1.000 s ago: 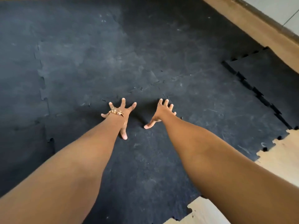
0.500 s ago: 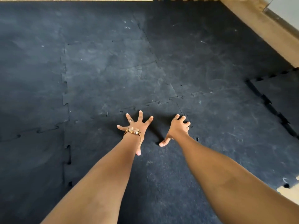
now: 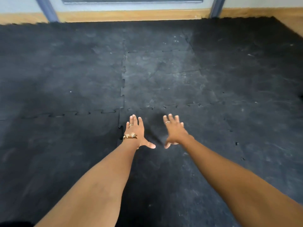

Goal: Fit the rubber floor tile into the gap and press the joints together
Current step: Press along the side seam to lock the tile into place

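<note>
Black rubber matting (image 3: 65, 71) covers nearly the whole floor, made of interlocking tiles whose jigsaw-toothed joints show as thin wavy lines. Beyond its far edge runs a strip of bare wooden floor (image 3: 131, 16), and behind that a pale wall with a door frame (image 3: 49, 9) in blue-grey. The rubber floor tile (image 3: 172, 161) under the person lies flat in its place among the others, its left joint (image 3: 120, 128) meeting the neighbouring tile just beside the left wrist and its far joint (image 3: 180, 106) running across a little ahead of the fingertips; small dark openings remain at a few teeth along these seams. Two bare forearms reach forward from the bottom of the view. The left hand (image 3: 135, 130) is open, fingers together and pointing ahead, thumb spread out to the right, palm down on the tile close to its far left corner. The right hand (image 3: 174, 130) is open too, fingers loosely spread and slightly blurred, palm facing down; whether it touches the tile or hovers just above cannot be told. The two hands are near each other, holding nothing. A gold watch (image 3: 130, 135) sits on the left wrist, and a ring (image 3: 167, 122) is on a right finger.
</note>
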